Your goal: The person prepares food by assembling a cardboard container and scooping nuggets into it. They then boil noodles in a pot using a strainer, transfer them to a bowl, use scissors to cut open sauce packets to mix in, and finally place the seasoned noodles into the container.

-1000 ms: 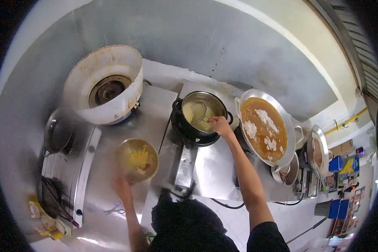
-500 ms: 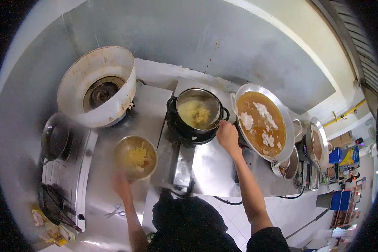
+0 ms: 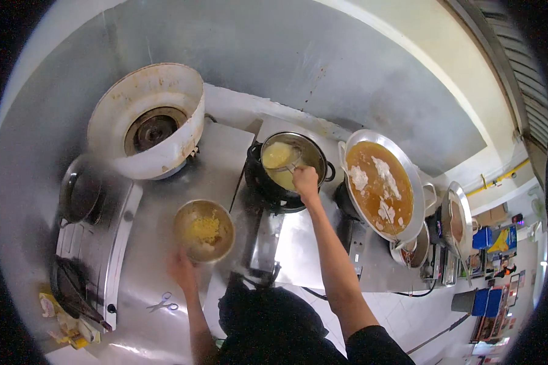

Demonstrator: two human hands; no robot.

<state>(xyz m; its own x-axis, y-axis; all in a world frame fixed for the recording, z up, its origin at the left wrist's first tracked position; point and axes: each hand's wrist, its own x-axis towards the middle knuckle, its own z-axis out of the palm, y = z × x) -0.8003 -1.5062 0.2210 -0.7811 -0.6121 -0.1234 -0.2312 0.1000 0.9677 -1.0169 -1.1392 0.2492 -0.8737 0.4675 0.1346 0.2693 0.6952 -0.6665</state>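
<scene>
My right hand (image 3: 305, 181) is closed around the handle of a small round strainer (image 3: 298, 159) held low in the black pot (image 3: 263, 182), at its left side. Pale yellow food (image 3: 277, 154) shows in the strainer, with cloudy yellowish liquid around it. Left of the pot, a metal bowl (image 3: 225, 243) contains small yellow pieces (image 3: 204, 230). My left hand (image 3: 182, 269), smeared by motion, grips the bowl's near left rim; its fingers are partly hidden.
Right of the pot stands a wide pan (image 3: 415, 210) of brown liquid with white clumps. A white burner ring (image 3: 192, 121) is at the back left. Scissors (image 3: 163, 302) lie on the steel counter, near a dark pan (image 3: 79, 194) at the far left.
My right hand has moved left with the strainer, from the pot's right side to its left. The bowl in my left hand has shifted slightly right.
</scene>
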